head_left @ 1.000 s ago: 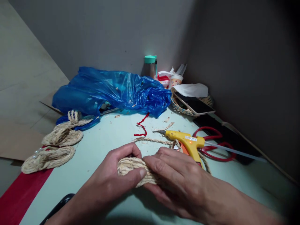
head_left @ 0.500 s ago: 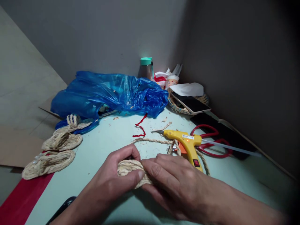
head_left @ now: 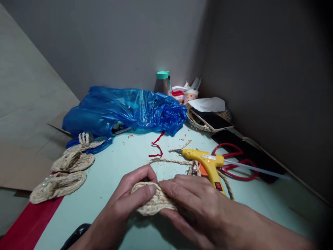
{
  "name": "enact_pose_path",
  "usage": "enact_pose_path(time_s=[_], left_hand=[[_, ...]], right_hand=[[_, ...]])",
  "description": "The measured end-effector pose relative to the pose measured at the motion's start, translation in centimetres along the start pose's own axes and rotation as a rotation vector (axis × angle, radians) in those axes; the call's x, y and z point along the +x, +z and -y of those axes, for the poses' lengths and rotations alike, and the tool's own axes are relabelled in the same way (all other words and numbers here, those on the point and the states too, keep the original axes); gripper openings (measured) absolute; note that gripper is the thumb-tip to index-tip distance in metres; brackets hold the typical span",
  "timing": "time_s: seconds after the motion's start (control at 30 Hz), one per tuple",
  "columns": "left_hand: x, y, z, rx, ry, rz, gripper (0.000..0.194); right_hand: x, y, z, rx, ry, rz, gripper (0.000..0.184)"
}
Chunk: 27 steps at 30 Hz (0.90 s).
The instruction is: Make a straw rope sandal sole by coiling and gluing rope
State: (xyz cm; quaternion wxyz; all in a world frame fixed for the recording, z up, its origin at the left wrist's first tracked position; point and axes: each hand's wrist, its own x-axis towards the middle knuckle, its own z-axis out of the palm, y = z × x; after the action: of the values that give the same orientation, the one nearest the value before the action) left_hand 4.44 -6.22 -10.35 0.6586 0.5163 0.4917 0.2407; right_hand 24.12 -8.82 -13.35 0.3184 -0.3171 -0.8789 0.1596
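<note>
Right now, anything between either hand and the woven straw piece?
Nothing visible: the left hand and right hand both hold the woven straw piece directly, left thumb on top. The yellow hot-glue gun lies beyond the right hand, not in between.

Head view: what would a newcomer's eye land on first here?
Probably the crumpled blue plastic bag, spread bright across the back of the table. Next, the yellow glue gun with its small orange light, lying right of centre beside the red-handled scissors. Then the woven straw piece at front centre, held by the left fingers and right fingers.
</note>
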Motion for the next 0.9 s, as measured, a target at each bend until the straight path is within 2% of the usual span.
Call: enact_pose_path(time_s=[0.23,0.8,0.9], left_hand=[[-0.1,1.1,0.7,-0.126,0.113,-0.107,0.029],[0.2,1.2,0.9,0.009,0.214,-0.176,0.040],[0.4,1.0,1.0,0.003,0.269,-0.158,0.041]], right_hand=[[-0.3,0.2,0.1,-0.022,-0.016,-0.056,0.024],[-0.2,0.3,0.1,-0.009,-0.010,-0.039,0.026],[-0.2,0.3,0.2,-0.009,-0.010,-0.044,0.036]])
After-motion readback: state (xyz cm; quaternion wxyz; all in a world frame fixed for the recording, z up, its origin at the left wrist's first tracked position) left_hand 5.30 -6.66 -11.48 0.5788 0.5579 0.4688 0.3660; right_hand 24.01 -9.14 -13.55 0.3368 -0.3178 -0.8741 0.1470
